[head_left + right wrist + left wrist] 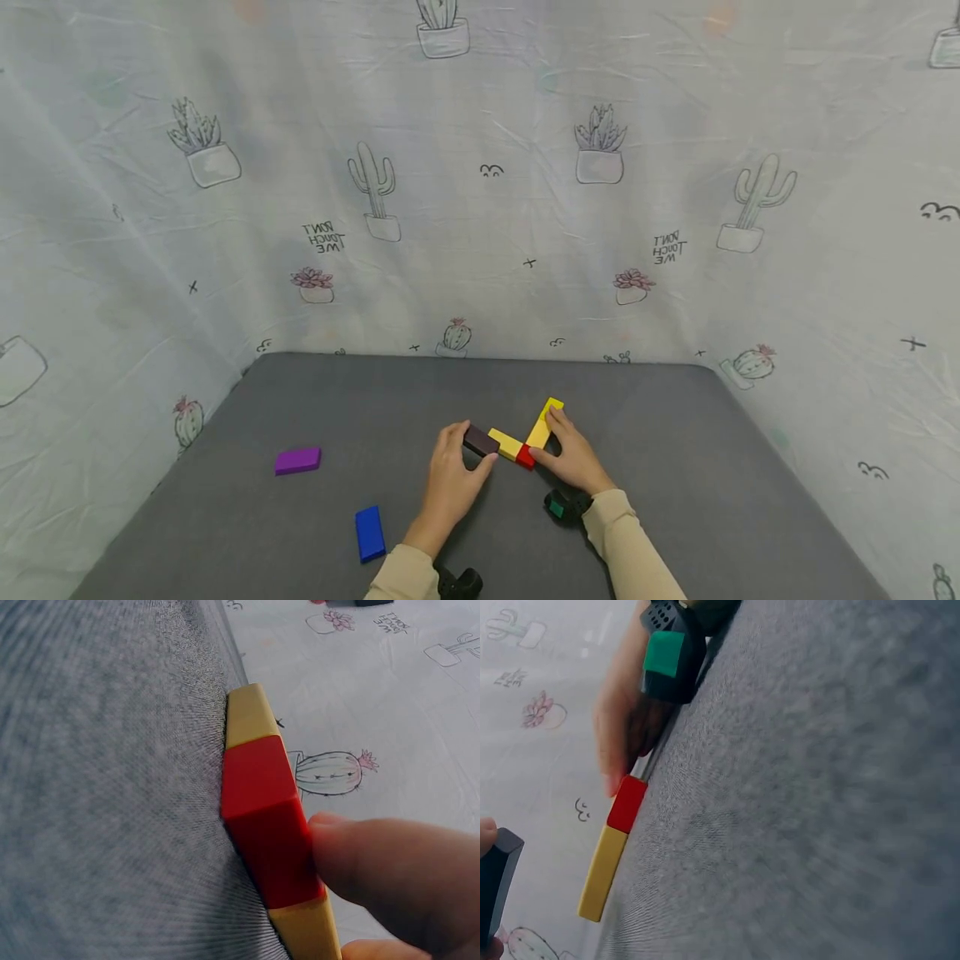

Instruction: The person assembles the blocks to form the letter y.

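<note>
My left hand (450,483) pinches a dark brown block (481,441) at its ends, between thumb and fingers. In the left wrist view this dark block (496,881) is above the table surface, with a gap to the short yellow block (602,874). That yellow block (506,443) meets a red block (526,457), and a longer yellow piece (542,427) runs off the red one at an angle, forming a V. My right hand (573,457) holds this corner: its thumb (360,851) presses the red block (262,817), while its fingers lie along the longer yellow piece.
A purple block (297,461) lies on the grey table (360,400) at the left. Nearer to me is a blue block (370,534), left of my left forearm. Black wrist cameras (566,507) hang under both wrists. A cactus-print curtain (487,233) hangs behind the table.
</note>
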`<state>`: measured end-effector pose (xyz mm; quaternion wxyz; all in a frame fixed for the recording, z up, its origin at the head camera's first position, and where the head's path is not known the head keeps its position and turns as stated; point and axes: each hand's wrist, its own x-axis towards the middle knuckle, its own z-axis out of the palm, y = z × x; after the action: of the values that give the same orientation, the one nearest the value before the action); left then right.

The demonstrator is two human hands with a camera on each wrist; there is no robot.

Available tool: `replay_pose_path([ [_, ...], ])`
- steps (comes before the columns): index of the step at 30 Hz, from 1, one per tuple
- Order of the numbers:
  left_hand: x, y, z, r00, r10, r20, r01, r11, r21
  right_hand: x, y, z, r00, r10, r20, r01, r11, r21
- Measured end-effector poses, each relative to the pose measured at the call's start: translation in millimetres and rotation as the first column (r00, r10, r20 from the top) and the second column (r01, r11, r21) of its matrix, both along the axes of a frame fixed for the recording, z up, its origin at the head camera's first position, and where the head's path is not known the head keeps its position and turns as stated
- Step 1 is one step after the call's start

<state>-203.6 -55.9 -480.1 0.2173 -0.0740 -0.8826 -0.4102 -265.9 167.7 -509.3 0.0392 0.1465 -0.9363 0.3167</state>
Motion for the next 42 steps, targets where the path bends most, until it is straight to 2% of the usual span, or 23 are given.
replay_pose_path([
  [5, -8.2, 4.5, -7.6, 0.999, 0.045, -0.002, -0.045, 0.998, 0.036, 1.5, 1.3, -1.9, 1.0, 0.011, -0.03, -0.011, 1.0, -0.011],
  [10, -12.4, 9.3, -14.1, 0.996, 0.078, 0.042, -0.08, 0.995, 0.061, 5.1, 2.8, -3.2, 0.999, 0.017, -0.045, -0.018, 1.0, -0.02],
  [14, -16.7, 9.8, -18.3, 0.992, 0.106, 0.074, -0.113, 0.99, 0.089, 6.3, 2.7, -2.4, 0.999, 0.021, -0.026, -0.021, 1.0, -0.02],
  [18, -23.0, 8.9, -21.9, 0.989, 0.128, 0.069, -0.135, 0.985, 0.108, 6.1, 3.8, -2.3, 1.0, 0.011, 0.0, -0.011, 1.0, -0.017],
  [27, -38.4, 3.2, -29.9, 0.991, 0.116, 0.07, -0.122, 0.988, 0.097, 5.8, 1.7, -3.6, 1.0, 0.016, -0.015, -0.016, 1.0, -0.003],
  [34, -44.0, 3.2, -32.0, 0.988, 0.111, 0.111, -0.115, 0.993, 0.033, 6.8, 1.2, -1.6, 1.0, 0.02, 0.008, -0.02, 1.0, -0.014],
  [42, -52.2, 5.3, -30.6, 0.987, 0.103, 0.12, -0.103, 0.995, -0.001, 2.3, 3.2, 3.2, 1.0, 0.012, 0.013, -0.012, 1.0, -0.01],
])
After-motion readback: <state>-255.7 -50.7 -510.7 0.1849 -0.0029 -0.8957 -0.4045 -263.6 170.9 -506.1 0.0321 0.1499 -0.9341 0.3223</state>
